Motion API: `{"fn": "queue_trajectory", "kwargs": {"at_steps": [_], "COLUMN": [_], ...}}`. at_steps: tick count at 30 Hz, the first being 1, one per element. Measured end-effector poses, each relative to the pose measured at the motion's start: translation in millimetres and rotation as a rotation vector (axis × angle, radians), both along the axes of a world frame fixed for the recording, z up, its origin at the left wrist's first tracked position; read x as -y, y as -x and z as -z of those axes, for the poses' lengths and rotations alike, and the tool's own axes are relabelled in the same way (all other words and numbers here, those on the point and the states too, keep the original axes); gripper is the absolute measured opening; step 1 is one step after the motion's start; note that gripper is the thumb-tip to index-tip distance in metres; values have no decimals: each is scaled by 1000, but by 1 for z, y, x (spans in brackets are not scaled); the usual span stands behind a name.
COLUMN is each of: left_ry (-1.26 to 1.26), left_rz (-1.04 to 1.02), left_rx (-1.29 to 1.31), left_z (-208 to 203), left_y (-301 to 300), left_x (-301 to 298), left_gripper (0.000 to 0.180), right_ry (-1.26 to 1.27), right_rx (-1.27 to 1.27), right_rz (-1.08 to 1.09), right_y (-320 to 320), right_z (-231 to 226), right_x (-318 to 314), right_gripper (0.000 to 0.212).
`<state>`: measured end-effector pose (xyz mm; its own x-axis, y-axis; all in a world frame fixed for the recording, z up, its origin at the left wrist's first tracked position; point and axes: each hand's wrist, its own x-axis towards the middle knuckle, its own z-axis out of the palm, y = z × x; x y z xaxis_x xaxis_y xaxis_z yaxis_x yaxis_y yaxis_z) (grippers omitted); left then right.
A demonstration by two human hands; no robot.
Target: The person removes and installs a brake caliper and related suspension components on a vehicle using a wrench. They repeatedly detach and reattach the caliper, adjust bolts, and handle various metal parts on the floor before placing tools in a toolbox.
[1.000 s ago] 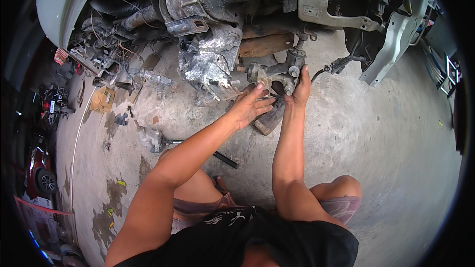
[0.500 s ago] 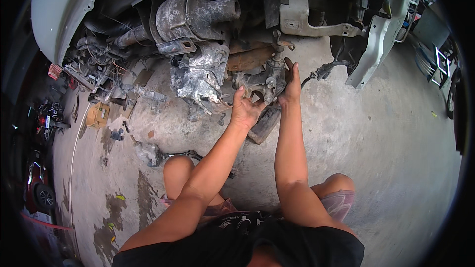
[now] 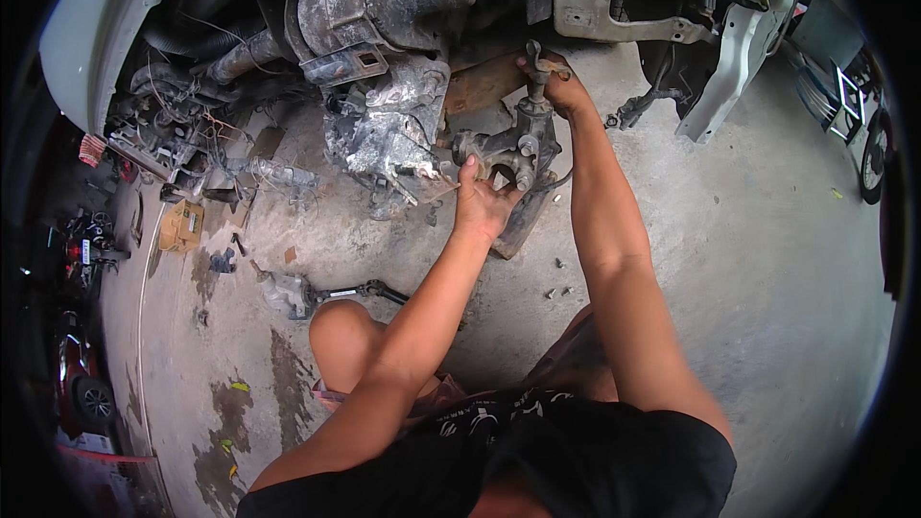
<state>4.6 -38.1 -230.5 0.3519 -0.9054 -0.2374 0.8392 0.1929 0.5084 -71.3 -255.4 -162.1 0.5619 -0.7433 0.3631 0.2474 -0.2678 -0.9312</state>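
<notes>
A greasy metal steering gearbox (image 3: 518,149) with a forked yoke (image 3: 536,77) on top stands tilted beside the vehicle's front end. My left hand (image 3: 487,206) grips its near lower side, thumb up along the casting and fingers curled beneath. Reaching to the far end, my right hand (image 3: 566,91) closes around the yoke from behind; its fingertips are partly hidden there. A dark wooden block (image 3: 518,230) lies under the gearbox. Just left of it is a corroded, whitish metal bracket (image 3: 384,134) on the vehicle.
A grey cylindrical housing (image 3: 369,5) and a pale frame piece (image 3: 729,62) overhang the work. On the concrete floor lie several small bolts (image 3: 559,290), a second gearbox with a shaft (image 3: 288,294) and a cardboard box (image 3: 180,226). A wheel (image 3: 874,155) stands at far right.
My right hand has moved from the gearbox's right side up to its yoke. My left hand keeps its grip. My right knee has shifted, and bolts on the floor have come into view.
</notes>
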Motion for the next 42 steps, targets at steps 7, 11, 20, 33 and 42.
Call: {"fn": "queue_trajectory", "kwargs": {"at_steps": [7,11,20,33,42], "left_ry": [-18,-3,31,14,-14], "left_rz": [-18,-22,-35,-95,-65], "left_rx": [97,81,61,54,-4], "left_z": [1,7,3,-4,-11], "left_y": [0,-4,1,-7,-7], "left_x": [2,3,6,21,13], "left_gripper": [91,93,97,104,100], "right_ry": [-36,-181,-219,-529,-582], "right_rx": [9,95,156,339,351], "right_rz": [-134,-174,-137,-202,-167], "right_y": [7,3,0,-1,-5], "right_z": [9,12,18,21,33], "right_x": [7,-1,-3,-13,2], "right_gripper": [28,24,33,40,34]}}
